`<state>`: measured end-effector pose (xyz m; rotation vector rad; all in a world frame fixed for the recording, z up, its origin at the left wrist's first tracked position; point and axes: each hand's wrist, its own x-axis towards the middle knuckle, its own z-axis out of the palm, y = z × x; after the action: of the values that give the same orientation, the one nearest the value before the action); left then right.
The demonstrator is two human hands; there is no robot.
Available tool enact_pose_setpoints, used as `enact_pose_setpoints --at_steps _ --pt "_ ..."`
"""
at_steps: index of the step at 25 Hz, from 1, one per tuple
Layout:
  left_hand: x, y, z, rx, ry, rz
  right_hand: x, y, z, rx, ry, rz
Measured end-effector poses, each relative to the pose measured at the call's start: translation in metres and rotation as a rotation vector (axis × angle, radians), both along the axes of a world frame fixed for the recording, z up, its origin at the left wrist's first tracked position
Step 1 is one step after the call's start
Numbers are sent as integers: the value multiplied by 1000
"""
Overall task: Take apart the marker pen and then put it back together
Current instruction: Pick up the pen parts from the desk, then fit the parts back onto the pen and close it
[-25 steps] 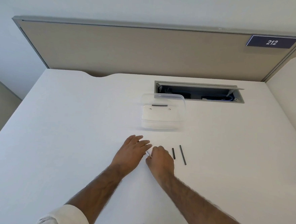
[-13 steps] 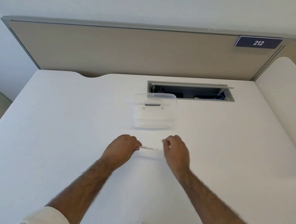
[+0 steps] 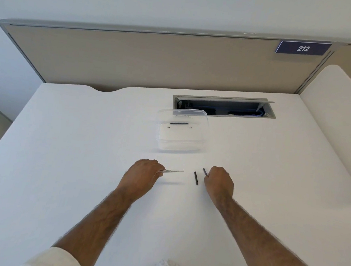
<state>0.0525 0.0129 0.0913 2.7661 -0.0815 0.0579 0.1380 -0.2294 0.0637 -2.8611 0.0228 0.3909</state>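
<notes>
My left hand (image 3: 144, 175) grips one end of the white marker barrel (image 3: 174, 171), which has small printed text and sticks out to the right, just above the white desk (image 3: 64, 166). A short black marker part (image 3: 196, 178) lies on the desk between my hands. My right hand (image 3: 219, 182) is curled over a longer thin black part (image 3: 205, 172), fingertips touching it; most of that part is hidden under the hand.
A clear plastic container (image 3: 182, 131) stands behind my hands with another black piece (image 3: 179, 123) inside. Behind it is an open cable hatch (image 3: 224, 106) in the desk. A beige divider panel (image 3: 154, 60) with a "212" label (image 3: 303, 48) closes the back.
My hands have moved apart. The left lifted the white barrel and holds it to the left. The right went right onto the long black part.
</notes>
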Motion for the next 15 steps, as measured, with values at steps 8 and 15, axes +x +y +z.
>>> enact_pose_setpoints --at_steps 8,15 --pt "0 -7 3 -35 4 42 1 -2 4 42 -81 33" --pt "1 -16 9 -87 7 121 15 4 48 629 -206 -116"
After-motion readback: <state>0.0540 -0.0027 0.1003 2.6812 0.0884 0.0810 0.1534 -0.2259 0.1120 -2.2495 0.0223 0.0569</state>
